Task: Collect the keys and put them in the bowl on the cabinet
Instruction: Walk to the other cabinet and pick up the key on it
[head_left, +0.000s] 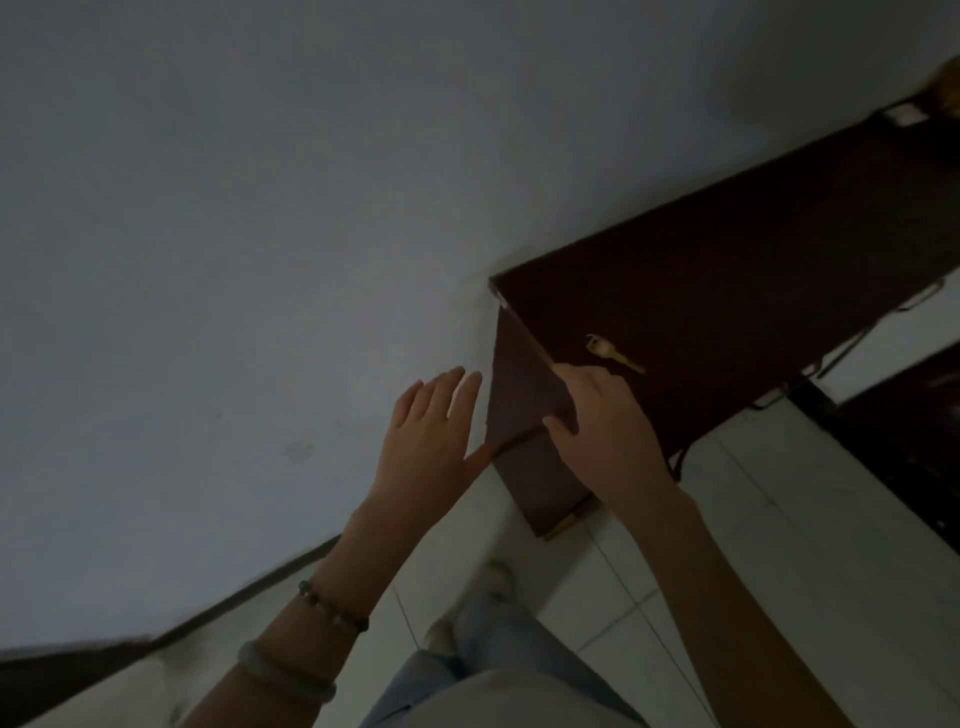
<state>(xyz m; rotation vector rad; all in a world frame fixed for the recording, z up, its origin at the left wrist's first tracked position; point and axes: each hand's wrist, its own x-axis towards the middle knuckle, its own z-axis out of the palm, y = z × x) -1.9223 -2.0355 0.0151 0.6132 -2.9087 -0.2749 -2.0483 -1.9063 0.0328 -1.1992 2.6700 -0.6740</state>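
Note:
A brass key (612, 352) lies flat on the top of the dark brown cabinet (753, 249), close to its near left corner. My right hand (605, 421) hovers over that corner, fingers spread, its fingertips a short way from the key and holding nothing. My left hand (434, 431) is open beside the cabinet's left side panel, in front of the wall, with the thumb near the panel's edge. A small pale object (906, 115) sits at the cabinet's far end; whether it is the bowl cannot be told.
A plain grey wall (234, 234) runs along the left and behind the cabinet. Pale floor tiles (779, 519) lie below. A dark piece of furniture (914, 441) stands at the right edge. Metal handles (852, 348) line the cabinet's front.

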